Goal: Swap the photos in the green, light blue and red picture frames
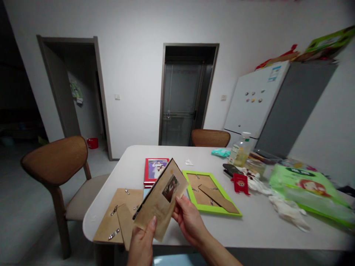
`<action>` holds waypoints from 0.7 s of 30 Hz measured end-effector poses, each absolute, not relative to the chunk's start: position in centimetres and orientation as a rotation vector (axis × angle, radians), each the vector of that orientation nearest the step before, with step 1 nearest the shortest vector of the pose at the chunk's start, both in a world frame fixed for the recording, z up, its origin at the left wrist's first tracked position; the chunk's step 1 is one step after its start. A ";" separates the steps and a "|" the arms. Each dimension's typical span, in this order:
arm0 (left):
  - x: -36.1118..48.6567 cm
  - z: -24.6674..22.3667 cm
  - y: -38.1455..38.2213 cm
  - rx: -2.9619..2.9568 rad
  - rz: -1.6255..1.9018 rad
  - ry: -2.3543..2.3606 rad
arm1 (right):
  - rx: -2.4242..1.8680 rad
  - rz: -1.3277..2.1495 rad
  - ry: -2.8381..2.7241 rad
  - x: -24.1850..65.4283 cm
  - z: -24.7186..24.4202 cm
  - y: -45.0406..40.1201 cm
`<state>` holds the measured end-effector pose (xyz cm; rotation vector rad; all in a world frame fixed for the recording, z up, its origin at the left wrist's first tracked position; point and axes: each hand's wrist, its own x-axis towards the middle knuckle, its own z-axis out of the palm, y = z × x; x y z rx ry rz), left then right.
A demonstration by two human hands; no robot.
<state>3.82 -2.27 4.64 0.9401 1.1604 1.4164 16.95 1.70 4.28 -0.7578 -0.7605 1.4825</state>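
Note:
A yellowed paper sheet with a small dark picture (161,199) is held tilted above the table's near edge. My left hand (142,236) pinches its lower left corner, thumb on top. At its right edge, the closed fingers of my right hand (190,218) grip the sheet. A dark edge shows along the sheet's left side. To the left lies a brown backing board (107,221) with metal clips and a stand flap. A green frame (203,209) rests back side up on the right. Behind the sheet is a red frame (146,173) with a photo.
On the white table (116,177) are a bottle (240,151), a red item (240,183), crumpled tissues (288,212) and a green wipes pack (313,184). Wooden chairs stand left (61,159) and behind (210,138). A fridge (249,103) stands back right.

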 end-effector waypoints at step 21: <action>1.5 -1.8 -1.0 2.297 0.804 1.516 | -1.303 1.123 -1.094 21.8 3.0 4.0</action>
